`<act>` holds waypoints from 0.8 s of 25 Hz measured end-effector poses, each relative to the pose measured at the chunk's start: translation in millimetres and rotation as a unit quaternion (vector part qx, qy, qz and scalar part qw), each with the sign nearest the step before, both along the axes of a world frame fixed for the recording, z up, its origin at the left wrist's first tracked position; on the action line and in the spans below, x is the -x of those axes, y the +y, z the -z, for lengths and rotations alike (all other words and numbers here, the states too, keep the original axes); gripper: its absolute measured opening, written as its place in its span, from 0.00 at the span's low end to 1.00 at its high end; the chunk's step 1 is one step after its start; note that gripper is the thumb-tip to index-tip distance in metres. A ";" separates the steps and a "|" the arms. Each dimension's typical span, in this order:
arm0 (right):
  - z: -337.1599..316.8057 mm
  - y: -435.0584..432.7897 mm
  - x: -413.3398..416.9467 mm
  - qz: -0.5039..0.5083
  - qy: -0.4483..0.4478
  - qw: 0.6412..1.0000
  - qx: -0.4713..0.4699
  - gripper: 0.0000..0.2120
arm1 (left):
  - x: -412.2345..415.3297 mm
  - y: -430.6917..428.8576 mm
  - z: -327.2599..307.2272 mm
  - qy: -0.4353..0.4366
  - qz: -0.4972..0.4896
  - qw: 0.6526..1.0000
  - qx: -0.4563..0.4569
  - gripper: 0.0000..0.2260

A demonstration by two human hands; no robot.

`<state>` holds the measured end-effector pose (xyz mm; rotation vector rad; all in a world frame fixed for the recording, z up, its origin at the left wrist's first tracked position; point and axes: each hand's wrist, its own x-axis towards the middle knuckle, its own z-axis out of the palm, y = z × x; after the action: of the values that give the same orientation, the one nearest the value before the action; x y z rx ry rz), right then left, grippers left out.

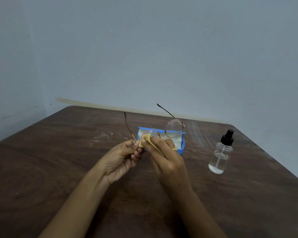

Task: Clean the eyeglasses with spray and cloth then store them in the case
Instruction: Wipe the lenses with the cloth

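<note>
Thin metal-framed eyeglasses [174, 128] hang above the table with both temples unfolded and pointing away from me. My left hand [123, 158] grips the frame at its left hinge. My right hand [165, 157], wearing a ring, pinches a small yellow cloth [145, 140] over the left lens, which the cloth hides. The right lens is bare. Behind the hands lies a blue case [182, 146], open, with a pale lining. A clear spray bottle [219, 157] with a black pump top stands upright to the right.
Everything rests on a dark brown wooden table [58, 169] with faint white smears near its middle. Its far edge meets a plain grey wall [144, 48]. The table's right corner lies just beyond the bottle.
</note>
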<state>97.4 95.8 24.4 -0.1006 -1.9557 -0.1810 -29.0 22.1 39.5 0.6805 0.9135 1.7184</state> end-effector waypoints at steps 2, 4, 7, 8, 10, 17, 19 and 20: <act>1.4 -0.1 -0.2 0.003 -0.011 1.000 -0.004 0.11 | 1.0 0.2 -0.4 -0.021 0.002 1.000 -0.004 0.16; 2.4 0.2 -0.4 0.005 -0.013 1.000 0.001 0.11 | 1.7 0.7 -0.6 -0.032 0.004 0.999 -0.005 0.15; 2.1 0.6 -2.6 0.013 -0.017 1.000 0.004 0.09 | 2.2 0.0 -0.6 -0.049 0.007 0.999 -0.006 0.16; 2.0 1.0 -3.7 0.018 -0.018 1.000 0.005 0.09 | 2.0 -0.6 -1.7 -0.055 0.009 0.998 -0.009 0.13; 1.4 2.2 -5.6 0.025 -0.011 1.000 0.012 0.09 | 1.0 -2.4 -4.6 -0.066 0.018 0.998 -0.017 0.06; -1.5 6.9 -7.8 0.064 0.039 0.996 0.047 0.08 | 2.8 -1.0 -3.9 -0.040 0.016 0.999 0.007 0.12; -1.8 7.7 -7.9 0.064 0.054 0.995 0.048 0.09 | 2.5 -0.2 -2.3 -0.021 0.011 1.000 0.013 0.11; -1.9 7.8 -7.8 0.064 0.058 0.995 0.046 0.09 | 2.2 0.0 -1.9 -0.011 0.010 1.000 0.016 0.11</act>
<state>105.2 103.6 26.3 -0.2901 -1.8430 -0.1653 -31.3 22.1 41.3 0.6456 0.9138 1.6877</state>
